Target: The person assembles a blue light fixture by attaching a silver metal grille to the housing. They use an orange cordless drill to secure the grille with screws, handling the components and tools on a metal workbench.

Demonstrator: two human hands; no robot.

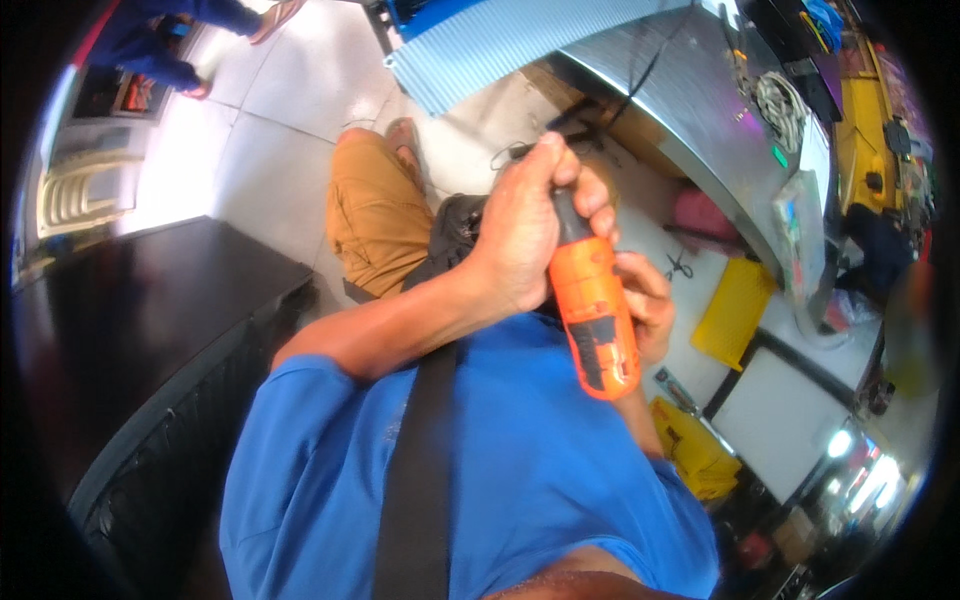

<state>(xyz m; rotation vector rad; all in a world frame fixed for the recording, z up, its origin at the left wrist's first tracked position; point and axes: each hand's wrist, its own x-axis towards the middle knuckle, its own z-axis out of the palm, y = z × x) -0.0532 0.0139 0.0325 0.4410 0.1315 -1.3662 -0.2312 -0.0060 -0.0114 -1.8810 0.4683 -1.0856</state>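
Observation:
An orange and black handheld power tool (590, 305) is held in front of my blue shirt, tilted with its orange end toward me. A black slide or grip panel shows on its orange body. My left hand (530, 225) is closed around the dark narrow end, with fingertips curling over its far side. Curled fingers of my right hand (645, 300) rest against the right side of the orange body; the tool hides part of that palm. Whatever lies inside the left hand's grip at the tool's dark tip is hidden.
A metal-topped counter (690, 90) with coiled cable (778, 110) curves ahead right. At left stands a dark table (150, 320), with a cream plastic chair (85, 190) beyond. Yellow plastic pieces (735, 312) and scissors (679, 266) lie at right. Another person's legs (165, 60) show far left.

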